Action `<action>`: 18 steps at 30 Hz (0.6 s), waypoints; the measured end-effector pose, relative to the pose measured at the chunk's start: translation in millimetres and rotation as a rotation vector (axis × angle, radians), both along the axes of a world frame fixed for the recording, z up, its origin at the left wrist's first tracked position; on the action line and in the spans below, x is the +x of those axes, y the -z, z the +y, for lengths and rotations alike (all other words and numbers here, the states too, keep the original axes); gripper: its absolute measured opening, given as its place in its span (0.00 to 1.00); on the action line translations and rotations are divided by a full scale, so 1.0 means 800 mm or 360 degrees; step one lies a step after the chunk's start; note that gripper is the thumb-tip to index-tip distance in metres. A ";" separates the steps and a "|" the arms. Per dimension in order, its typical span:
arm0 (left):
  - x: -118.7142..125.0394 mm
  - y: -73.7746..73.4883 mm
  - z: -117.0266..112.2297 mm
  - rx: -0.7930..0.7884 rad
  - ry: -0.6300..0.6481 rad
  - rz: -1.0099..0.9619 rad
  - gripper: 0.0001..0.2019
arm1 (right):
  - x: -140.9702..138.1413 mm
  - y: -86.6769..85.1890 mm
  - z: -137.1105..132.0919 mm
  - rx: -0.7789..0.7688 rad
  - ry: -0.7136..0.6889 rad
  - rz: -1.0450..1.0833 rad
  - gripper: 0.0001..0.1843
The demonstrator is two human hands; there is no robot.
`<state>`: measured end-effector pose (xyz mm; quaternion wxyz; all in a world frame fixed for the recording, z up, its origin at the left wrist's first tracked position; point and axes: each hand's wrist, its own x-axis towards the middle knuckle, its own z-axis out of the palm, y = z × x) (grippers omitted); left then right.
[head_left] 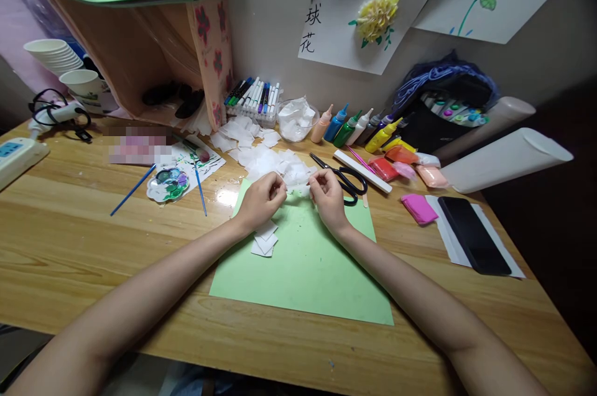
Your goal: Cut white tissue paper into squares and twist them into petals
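L hand: (263, 200) over far L part of green sheet, (321, 271) fingers curled in, thumb drawn to fingertips; can't tell if a scrap is pinched there.
R hand: (329, 203) over far R part of same sheet, thumb & fingertips together; can't tell if anything's between.
Gap: hands apart, facing each other, knuckles up; forearms come in from both lower corners.
White paper pcs: (275, 163) loose, crumpled heap on desk (102, 259) at sheet's far edge, just beyond & between the hands.
White squares: (265, 245) small overlapping stack on sheet, by L wrist, on person's side of it.
Scissors: (343, 178) blk handles, just beyond R hand, on desk at sheet's far R corner; white bar (362, 171) close by.
Back row: tray of markers, (254, 96) clear bowl (316, 117) w/ more white paper, paint bottles (347, 132) in several colors.
L side: flower-shaped palette (168, 184) w/ smeared paint, blue brush (133, 191) nr it, paper cups (80, 82) farther back.
R side: pink packet (418, 208) beside phone, (473, 234) latter dark, lying on white paper.
Wall: sheet w/ raised yellow flower, (379, 15) handwritten characters alongside.
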<state>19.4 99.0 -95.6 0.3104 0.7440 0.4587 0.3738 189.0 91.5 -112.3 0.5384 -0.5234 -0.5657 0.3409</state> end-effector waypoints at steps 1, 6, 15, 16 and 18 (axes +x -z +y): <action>0.000 0.000 0.000 0.0009 -0.0006 -0.0005 0.05 | 0.000 0.000 -0.001 -0.0009 -0.0025 0.0006 0.11; 0.000 -0.001 0.000 0.0049 0.0026 -0.0016 0.07 | -0.002 -0.006 -0.007 -0.0069 -0.0223 -0.0148 0.14; 0.000 -0.003 -0.003 0.0089 0.0217 0.0078 0.07 | -0.007 -0.018 -0.011 0.0139 -0.0275 -0.0536 0.14; 0.000 -0.003 -0.003 0.0092 0.0219 0.0075 0.06 | -0.007 -0.017 -0.011 0.0146 -0.0267 -0.0529 0.14; -0.001 -0.002 -0.002 0.0085 0.0200 0.0040 0.06 | -0.005 -0.015 -0.010 0.0106 -0.0229 -0.0436 0.14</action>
